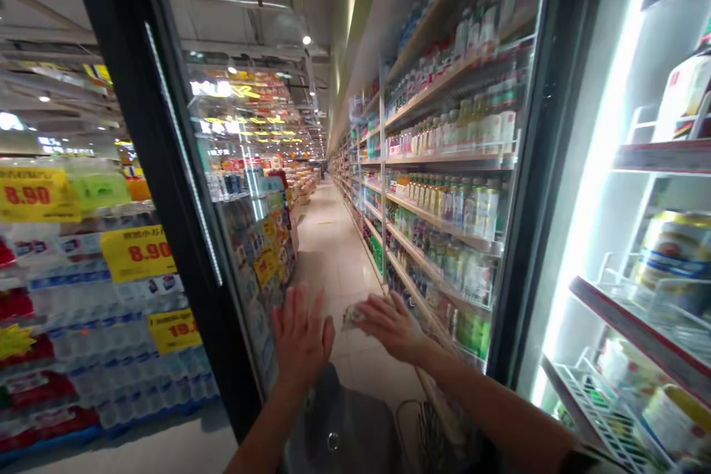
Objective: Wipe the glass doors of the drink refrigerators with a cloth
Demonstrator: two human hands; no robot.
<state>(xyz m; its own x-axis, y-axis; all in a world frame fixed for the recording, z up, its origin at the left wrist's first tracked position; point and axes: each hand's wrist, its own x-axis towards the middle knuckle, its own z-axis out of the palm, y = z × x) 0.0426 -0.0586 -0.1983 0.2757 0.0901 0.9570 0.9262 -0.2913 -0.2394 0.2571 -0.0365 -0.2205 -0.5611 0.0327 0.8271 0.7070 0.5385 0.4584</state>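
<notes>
The glass door (338, 237) stands directly before you, swung open in its black frame. Your left hand (303, 329) is raised at the pane, its fingers extended and thumb apart, grasping nothing. Your right hand (392, 326) lies beside it, fingers stretched toward a pale scrap (352, 316) (too blurred to identify); whether you grip it cannot be told. The two hands are apart. Through the pane, bottles (449, 200) line long shelves. To the right are fridge cans (675, 255); to the left, yellow price signs (138, 252).
</notes>
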